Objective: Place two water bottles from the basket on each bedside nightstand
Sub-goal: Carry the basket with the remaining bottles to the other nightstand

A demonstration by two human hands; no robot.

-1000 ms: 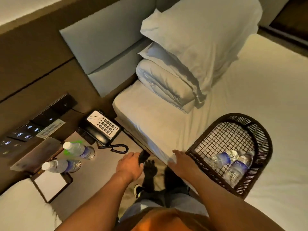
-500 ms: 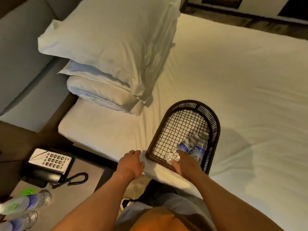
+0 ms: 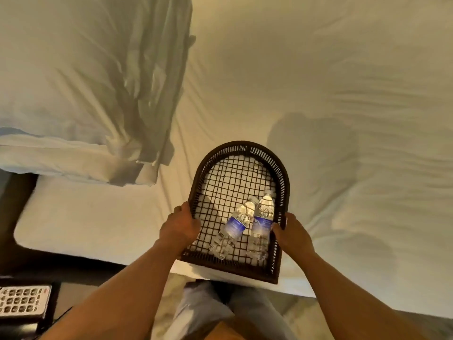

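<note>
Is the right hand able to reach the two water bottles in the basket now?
Probably yes: the right hand grips the basket rim right beside the water bottles, uncovered, but must release first.

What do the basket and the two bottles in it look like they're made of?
Basket: dark brown woven wicker or a plastic imitation, matte; the rim shows close ribs and the floor an open grid, so which one is unclear. Bottles: clear thin plastic, glossy, with ridged see-through bodies and blue wrap labels. The left hand and right hand grip the basket's sides.
</note>
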